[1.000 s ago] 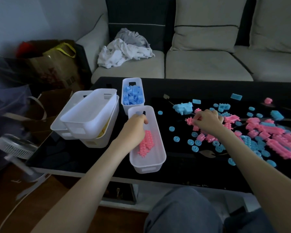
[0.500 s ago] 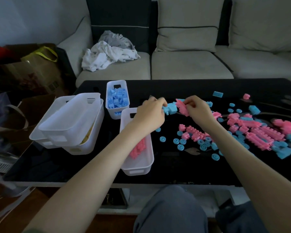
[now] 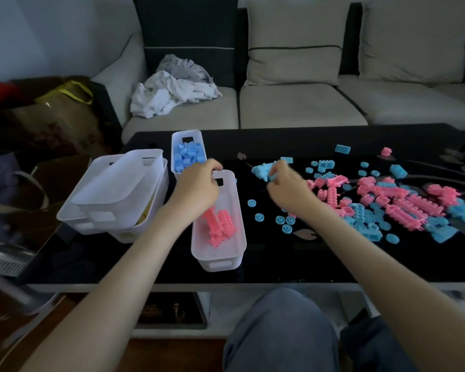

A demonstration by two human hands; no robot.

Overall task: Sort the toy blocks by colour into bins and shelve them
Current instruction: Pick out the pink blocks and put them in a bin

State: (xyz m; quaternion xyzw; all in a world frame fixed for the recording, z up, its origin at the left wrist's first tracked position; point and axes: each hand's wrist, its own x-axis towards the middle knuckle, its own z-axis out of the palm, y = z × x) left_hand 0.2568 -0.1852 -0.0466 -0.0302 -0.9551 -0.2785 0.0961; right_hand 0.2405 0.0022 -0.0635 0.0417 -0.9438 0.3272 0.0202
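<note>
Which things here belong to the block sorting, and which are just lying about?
Job:
blue-block bin
pink-block bin
stacked white bins
loose blocks on the table
blue piece held in the right hand
left hand above the pink-block bin

Lying about:
crumpled clothes on the sofa
paper bag
fan

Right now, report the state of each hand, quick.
Left hand: fingers curled above the white bin of pink blocks; cannot tell whether it holds anything.
Right hand: closed, gripping a blue block cluster.
</note>
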